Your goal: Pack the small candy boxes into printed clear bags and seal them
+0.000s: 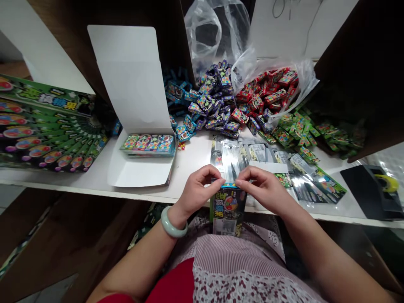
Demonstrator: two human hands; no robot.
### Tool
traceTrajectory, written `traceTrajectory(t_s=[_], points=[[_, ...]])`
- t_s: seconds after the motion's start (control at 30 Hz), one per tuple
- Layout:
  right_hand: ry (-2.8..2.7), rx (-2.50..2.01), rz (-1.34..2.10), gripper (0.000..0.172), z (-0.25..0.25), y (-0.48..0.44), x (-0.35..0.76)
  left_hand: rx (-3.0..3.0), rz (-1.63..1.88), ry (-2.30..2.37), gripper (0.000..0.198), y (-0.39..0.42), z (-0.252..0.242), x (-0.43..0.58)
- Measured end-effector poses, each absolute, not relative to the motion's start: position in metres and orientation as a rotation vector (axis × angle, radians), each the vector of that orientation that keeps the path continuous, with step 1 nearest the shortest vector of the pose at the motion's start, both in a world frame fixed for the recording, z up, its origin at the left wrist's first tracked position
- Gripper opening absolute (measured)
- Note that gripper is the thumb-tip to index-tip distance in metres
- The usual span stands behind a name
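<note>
Between my hands is a dark printed candy bag point(229, 206) with coloured lettering and a round candy picture, hanging over the table's front edge. My left hand point(204, 185), with a pale green bangle on the wrist, pinches the bag's top left corner. On the opposite corner my right hand point(260, 185) has its thumb and forefinger closed. A blue strip shows along the bag's top edge between the fingertips; whether it is part of the bag or something inside, I cannot tell. Just beyond the fingers lie flat clear-fronted bags point(235, 155).
Left stands an open white carton point(135, 176) with filled packs point(148, 143) inside. Small candy boxes are heaped behind: blue point(175, 90), purple point(214, 101), red point(277, 88) partly in a clear plastic bag point(304, 80), and green point(296, 128). A black tape dispenser point(362, 189) sits right; printed cartons point(47, 134) stand far left.
</note>
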State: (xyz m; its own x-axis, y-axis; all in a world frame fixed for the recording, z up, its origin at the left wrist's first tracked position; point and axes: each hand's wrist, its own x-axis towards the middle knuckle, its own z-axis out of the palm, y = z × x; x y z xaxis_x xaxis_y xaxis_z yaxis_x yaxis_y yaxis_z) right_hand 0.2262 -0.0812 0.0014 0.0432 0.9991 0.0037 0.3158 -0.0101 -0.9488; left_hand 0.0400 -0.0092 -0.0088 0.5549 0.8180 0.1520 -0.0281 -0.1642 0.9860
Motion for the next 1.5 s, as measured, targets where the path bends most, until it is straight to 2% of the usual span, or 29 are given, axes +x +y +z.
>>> traceTrajectory(t_s=[0.3, 0.43, 0.6, 0.97, 1.23, 1.5], points=[[-1.663, -1.292, 0.651, 0.007, -0.005, -0.099, 0.231, 1.61, 0.817, 0.461, 0.006, -0.007, -0.015, 0.026], [-1.743, -1.265, 0.564, 0.02, -0.017, -0.105, 0.233, 1.63, 0.802, 0.511, 0.007, -0.008, -0.014, 0.025], [-1.679, -1.277, 0.491, 0.016, -0.023, -0.107, 0.226, 1.623, 0.717, 0.571, 0.012, -0.006, -0.007, 0.029], [-1.581, -1.309, 0.408, 0.018, -0.031, -0.108, 0.215, 1.705, 0.611, 0.571, 0.016, 0.006, 0.008, 0.033], [-1.749, -1.34, 0.388, 0.037, -0.031, -0.109, 0.218, 1.727, 0.555, 0.574, 0.014, 0.012, 0.01, 0.032], [-1.724, -1.317, 0.561, 0.03, -0.025, -0.108, 0.221, 1.65, 0.512, 0.532, 0.016, 0.016, 0.006, 0.031]])
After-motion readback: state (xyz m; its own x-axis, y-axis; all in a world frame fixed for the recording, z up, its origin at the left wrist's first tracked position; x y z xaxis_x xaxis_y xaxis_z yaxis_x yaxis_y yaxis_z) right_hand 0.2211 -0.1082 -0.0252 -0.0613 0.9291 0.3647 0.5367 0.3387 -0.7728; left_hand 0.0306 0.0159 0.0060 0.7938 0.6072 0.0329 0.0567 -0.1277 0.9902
